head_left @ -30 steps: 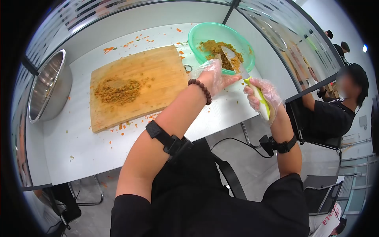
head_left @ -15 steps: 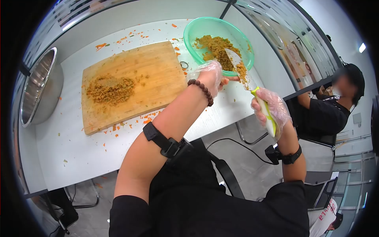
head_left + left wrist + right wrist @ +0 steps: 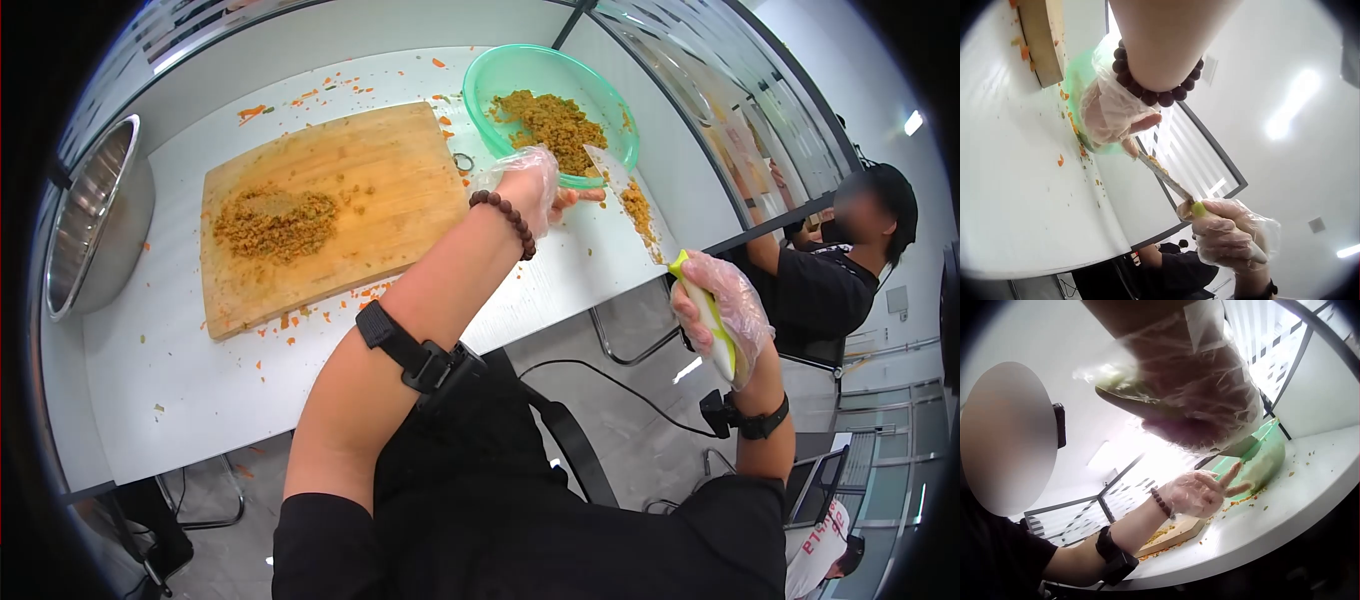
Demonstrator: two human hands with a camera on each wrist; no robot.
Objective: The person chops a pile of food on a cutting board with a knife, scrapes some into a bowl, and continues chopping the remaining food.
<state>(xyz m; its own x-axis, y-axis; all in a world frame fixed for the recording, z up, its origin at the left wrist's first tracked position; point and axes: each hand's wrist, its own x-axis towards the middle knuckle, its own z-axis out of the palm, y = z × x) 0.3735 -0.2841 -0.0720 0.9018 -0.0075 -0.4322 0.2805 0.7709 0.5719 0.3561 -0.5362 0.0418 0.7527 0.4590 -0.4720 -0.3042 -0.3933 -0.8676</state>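
Observation:
My right hand [image 3: 725, 315], in a clear plastic glove, grips the white and lime-green handle [image 3: 712, 318] of a knife. Orange-brown minced food clings along the knife's blade [image 3: 634, 203], whose tip lies by the rim of the green bowl [image 3: 480, 118]. Inside that bowl is a mound of the same mince [image 3: 555, 128]. My gloved left hand [image 3: 535, 188] is at the bowl's near side, with fingers extended close to the blade tip; in the left wrist view the left hand [image 3: 1113, 119] has a fingertip at the blade's end. Whether it touches the blade or the bowl is unclear.
A wooden board [image 3: 390, 150] with a flattened pile of mince [image 3: 275, 222] lies left of the bowl. A steel bowl [image 3: 105, 220] stands tilted at the far left. Orange scraps and a small ring [image 3: 463, 162] are on the white table [image 3: 180, 400]. A person [image 3: 850, 260] sits at right.
My right hand has moved right and toward my body, drawing the knife out of the green bowl to its near right rim. The left hand has stayed near the bowl's near side.

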